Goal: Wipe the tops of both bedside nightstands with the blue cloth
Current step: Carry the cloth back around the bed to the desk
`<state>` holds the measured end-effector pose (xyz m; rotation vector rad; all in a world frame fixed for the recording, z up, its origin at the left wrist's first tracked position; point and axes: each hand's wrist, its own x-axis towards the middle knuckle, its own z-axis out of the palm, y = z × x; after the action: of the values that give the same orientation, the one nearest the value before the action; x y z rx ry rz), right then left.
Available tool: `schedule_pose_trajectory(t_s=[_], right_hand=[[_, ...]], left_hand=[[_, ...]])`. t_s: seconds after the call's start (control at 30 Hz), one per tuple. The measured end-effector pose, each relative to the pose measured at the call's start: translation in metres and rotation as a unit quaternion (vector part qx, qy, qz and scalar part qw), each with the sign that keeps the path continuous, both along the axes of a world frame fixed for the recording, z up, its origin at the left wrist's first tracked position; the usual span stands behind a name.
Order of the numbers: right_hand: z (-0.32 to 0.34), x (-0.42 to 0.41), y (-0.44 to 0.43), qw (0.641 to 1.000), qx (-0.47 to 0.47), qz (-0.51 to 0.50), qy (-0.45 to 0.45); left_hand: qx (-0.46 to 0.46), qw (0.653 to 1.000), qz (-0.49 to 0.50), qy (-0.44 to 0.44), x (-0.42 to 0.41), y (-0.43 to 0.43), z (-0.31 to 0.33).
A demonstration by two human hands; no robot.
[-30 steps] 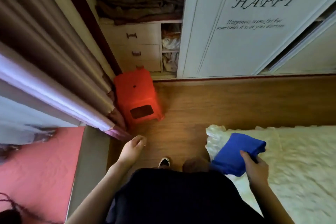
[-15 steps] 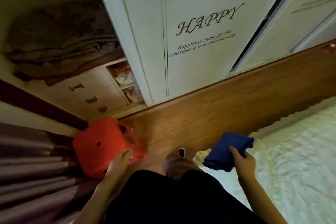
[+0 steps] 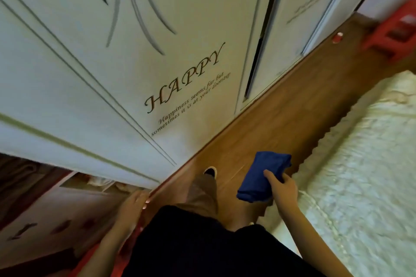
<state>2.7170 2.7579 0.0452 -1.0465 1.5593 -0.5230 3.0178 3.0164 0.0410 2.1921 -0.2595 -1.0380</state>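
The folded blue cloth (image 3: pixel 262 177) is pinched by the right hand (image 3: pixel 281 189) above the wooden floor (image 3: pixel 292 119); the bed (image 3: pixel 364 164) is seen alongside. The left hand (image 3: pixel 132 206) is held loosely spread, empty.

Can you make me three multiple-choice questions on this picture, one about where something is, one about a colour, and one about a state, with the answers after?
1. Where does the bed lie from the person's view?
A. On the right
B. On the left
C. Behind the wardrobe

2. What colour is the folded cloth?
A. Red
B. Blue
C. White

3. What is the state of the right hand?
A. Open and empty
B. Flat on the bed
C. Closed in a grip on the cloth

Answers: 1 A, the pale bedding fills the right side beside the wooden floor. 2 B, the cloth is deep blue. 3 C, the thumb and fingers wrap the cloth, held above the floor.
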Motion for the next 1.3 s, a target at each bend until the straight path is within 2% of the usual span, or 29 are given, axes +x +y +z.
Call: schedule_pose_trajectory(t_s=[0.17,0.27,0.43,0.53,0.63,0.73,1.07,1.3], right_hand=[[-0.011,-0.001,-0.072,0.993,0.007,-0.114,0.015],[-0.004,-0.01,-0.108,0.978,0.004,-0.205,0.037],[0.016,-0.035,-0.154,0.947,0.002,-0.31,0.08],[0.023,-0.055,-0.182,0.931,0.008,-0.352,0.098],[0.017,-0.074,-0.225,0.919,0.017,-0.381,0.105],[0.009,-0.095,-0.29,0.916,0.02,-0.388,0.1],[0.03,-0.137,-0.544,0.952,-0.026,-0.301,0.04],[0.009,-0.171,-0.691,0.952,-0.009,-0.306,0.014]], left_hand=[[0.021,0.983,-0.182,-0.009,0.053,-0.162,-0.008],[0.016,0.957,-0.288,-0.005,0.071,-0.273,-0.003],[-0.012,0.907,-0.419,0.034,0.066,-0.432,0.011],[-0.022,0.883,-0.466,0.045,0.044,-0.504,0.011],[-0.022,0.878,-0.477,0.049,0.02,-0.566,-0.001],[-0.024,0.892,-0.449,0.051,-0.003,-0.624,-0.016],[0.005,0.957,-0.289,0.025,-0.048,-0.796,-0.012],[0.013,0.954,-0.299,0.03,-0.08,-0.942,-0.021]])
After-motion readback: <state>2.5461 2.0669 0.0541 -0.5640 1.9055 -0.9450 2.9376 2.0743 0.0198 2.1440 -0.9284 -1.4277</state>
